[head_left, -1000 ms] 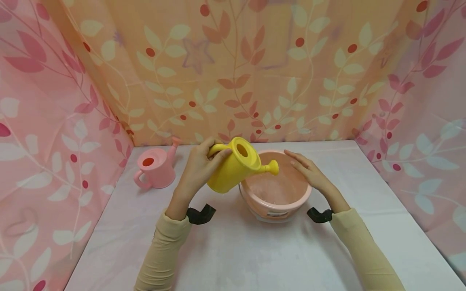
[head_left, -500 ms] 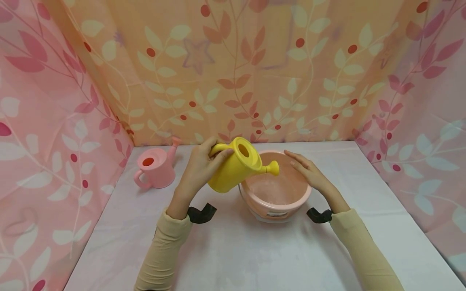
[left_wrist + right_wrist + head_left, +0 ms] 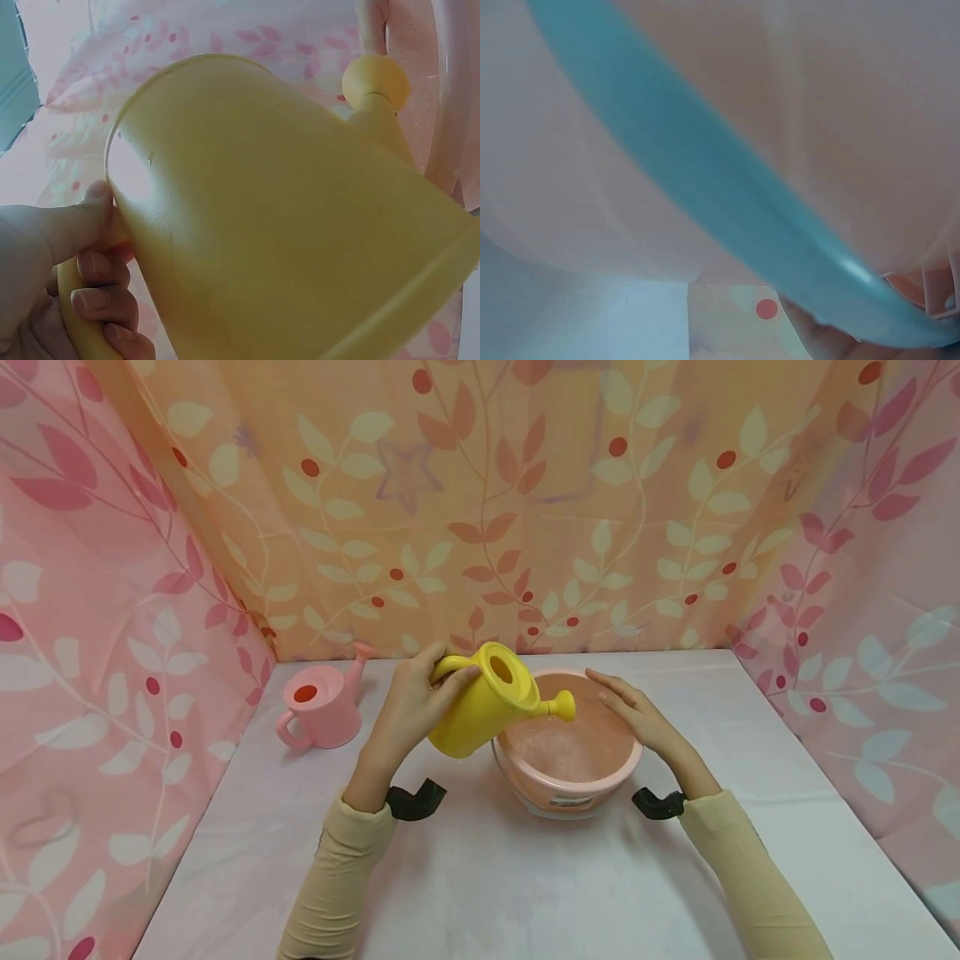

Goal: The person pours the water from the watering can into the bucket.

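Still unchanged: the left hand [image 3: 408, 702] grips the tilted watering can [image 3: 480, 714], its spout [image 3: 555, 706] over the bowl [image 3: 573, 786] near the far edge of the tabletop [image 3: 495, 885]; pouring presumably continues. The right hand [image 3: 633, 710] rests straight-fingered on the bowl.

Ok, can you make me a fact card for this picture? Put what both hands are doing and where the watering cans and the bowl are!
Left hand: grips the yellow watering can's handle
Yellow watering can: tilted, spout over the bowl
Right hand: holds the bowl's rim
Pink bowl: on the white table
Pink watering can: upright, on the left
Backdrop: leafy print
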Tool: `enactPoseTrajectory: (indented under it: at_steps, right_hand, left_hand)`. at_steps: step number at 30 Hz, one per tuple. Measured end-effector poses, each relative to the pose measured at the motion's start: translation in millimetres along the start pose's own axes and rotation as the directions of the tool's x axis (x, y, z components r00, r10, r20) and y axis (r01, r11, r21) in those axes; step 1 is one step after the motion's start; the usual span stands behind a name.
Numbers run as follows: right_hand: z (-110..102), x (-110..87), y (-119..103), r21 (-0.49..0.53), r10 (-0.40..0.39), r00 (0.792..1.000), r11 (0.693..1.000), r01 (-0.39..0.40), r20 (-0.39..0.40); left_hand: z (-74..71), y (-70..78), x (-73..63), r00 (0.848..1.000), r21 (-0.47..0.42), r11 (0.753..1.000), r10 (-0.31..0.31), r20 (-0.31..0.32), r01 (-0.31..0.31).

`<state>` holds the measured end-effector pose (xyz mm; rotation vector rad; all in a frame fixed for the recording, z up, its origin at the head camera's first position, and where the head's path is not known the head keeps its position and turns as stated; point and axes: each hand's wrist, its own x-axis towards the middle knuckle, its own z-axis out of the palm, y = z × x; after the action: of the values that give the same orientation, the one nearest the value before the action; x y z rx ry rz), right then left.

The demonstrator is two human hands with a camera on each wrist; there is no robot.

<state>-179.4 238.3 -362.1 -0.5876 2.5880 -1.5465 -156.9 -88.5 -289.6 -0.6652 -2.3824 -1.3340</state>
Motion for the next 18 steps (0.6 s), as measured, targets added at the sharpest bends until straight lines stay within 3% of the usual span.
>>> enactPoseTrajectory:
  at_steps: [18]
  right_hand:
    - [0.3,-0.4,0.9,0.007,-0.008,1.0,1.0,0.009,-0.009]
  left_hand:
    - [-0.2,-0.3,-0.2,1.0,-0.001,1.0,0.006,-0.006,-0.006]
